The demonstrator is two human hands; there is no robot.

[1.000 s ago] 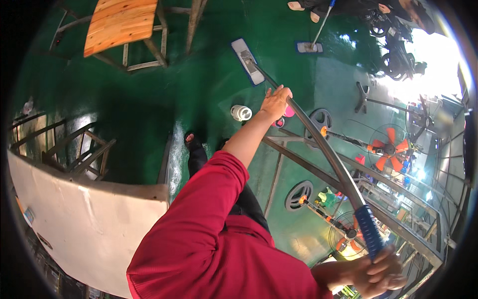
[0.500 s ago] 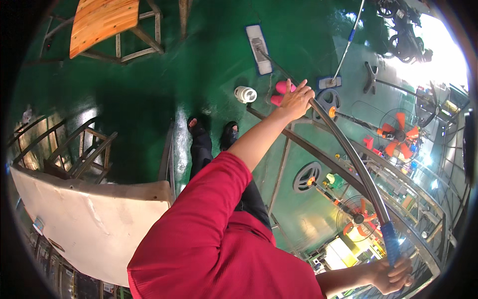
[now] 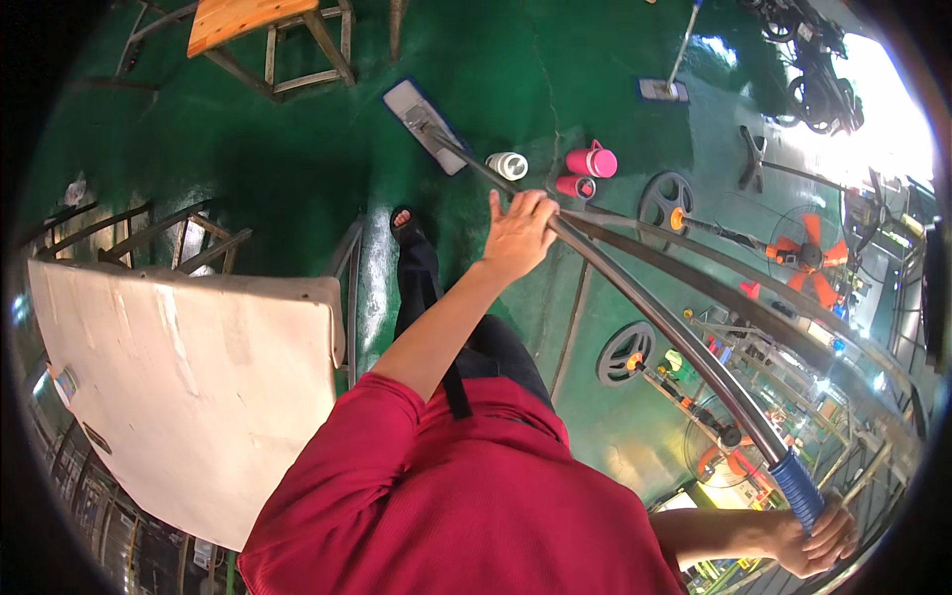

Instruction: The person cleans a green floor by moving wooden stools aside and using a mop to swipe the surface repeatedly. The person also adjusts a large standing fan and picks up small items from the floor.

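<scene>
A long metal mop pole runs from a flat white mop head on the green floor up to a blue grip at the lower right. My left hand wraps the pole partway down, arm stretched out in a red sleeve. My right hand clasps the blue grip end near the picture's lower right. My sandalled foot stands just behind the mop head.
A white cylinder and two pink cups lie on the floor near the mop head. A wooden stool stands at top, a second mop farther off. A white-topped table is at left; fans and metal rails crowd the right.
The mop head has slid left and nearer to me across the green floor. My left hand moved down and left with the pole; both hands keep their hold.
</scene>
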